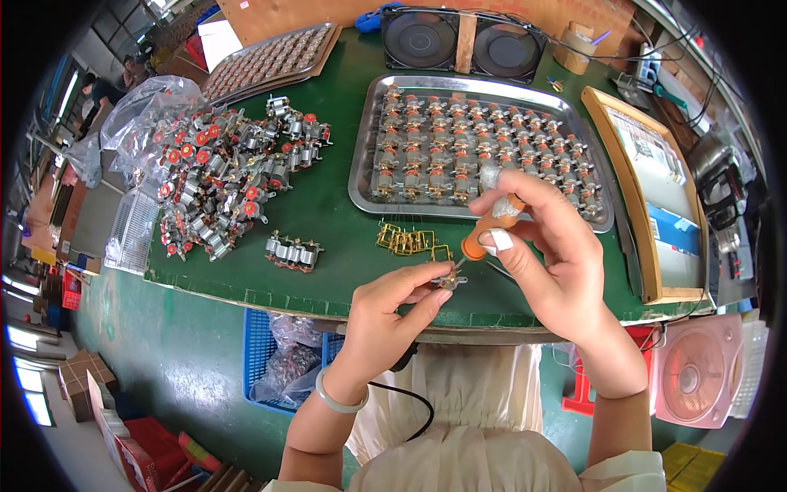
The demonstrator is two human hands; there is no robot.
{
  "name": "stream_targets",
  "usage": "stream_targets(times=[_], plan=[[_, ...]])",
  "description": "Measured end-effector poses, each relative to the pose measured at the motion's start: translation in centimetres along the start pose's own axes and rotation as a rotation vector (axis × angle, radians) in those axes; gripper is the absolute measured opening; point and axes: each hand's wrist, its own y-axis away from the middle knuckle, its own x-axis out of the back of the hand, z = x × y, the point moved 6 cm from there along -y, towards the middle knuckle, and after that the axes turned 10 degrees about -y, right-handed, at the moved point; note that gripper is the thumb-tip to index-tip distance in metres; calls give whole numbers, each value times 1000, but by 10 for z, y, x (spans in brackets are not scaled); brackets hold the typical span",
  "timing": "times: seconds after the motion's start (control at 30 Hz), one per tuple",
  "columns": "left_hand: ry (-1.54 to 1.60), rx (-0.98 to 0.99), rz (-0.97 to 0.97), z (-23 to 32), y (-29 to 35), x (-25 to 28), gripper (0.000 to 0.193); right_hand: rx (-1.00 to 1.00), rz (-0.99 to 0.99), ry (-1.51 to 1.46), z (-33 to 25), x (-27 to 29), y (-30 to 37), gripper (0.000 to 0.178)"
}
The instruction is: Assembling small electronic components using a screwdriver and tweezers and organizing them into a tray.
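Note:
My left hand (392, 316) pinches a small metal motor part (449, 281) over the near edge of the green worktable (328, 221). My right hand (541, 246) grips an orange-handled tool (489, 230) like a pen, its tip touching the part. Several brass frames (407, 240) lie just beyond my hands. A metal tray (361, 184) behind them holds rows of wound rotors.
A pile of small motors with red caps (221, 176) and a clear plastic bag (147, 111) lie at the left. A short row of motors (293, 252) sits near it. Two black fans (463, 39) stand at the back, a wooden-framed board (648, 189) at the right, a blue crate (262, 353) under the table.

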Motion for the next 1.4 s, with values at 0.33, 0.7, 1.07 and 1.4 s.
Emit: stream_targets(times=[0.33,0.7,1.07,1.4], plan=[[31,62,-21,-3,-1,0,25,-49,-33,-178,3,-1,-6,39],[-41,61,-54,2,-3,-2,25,4,110,24,11,11,-7,36],[-9,72,-2,-2,-1,-1,25,180,109,71,5,6,-12,34],[24,86,-4,-2,0,0,25,-240,45,-452,14,1,-9,43]])
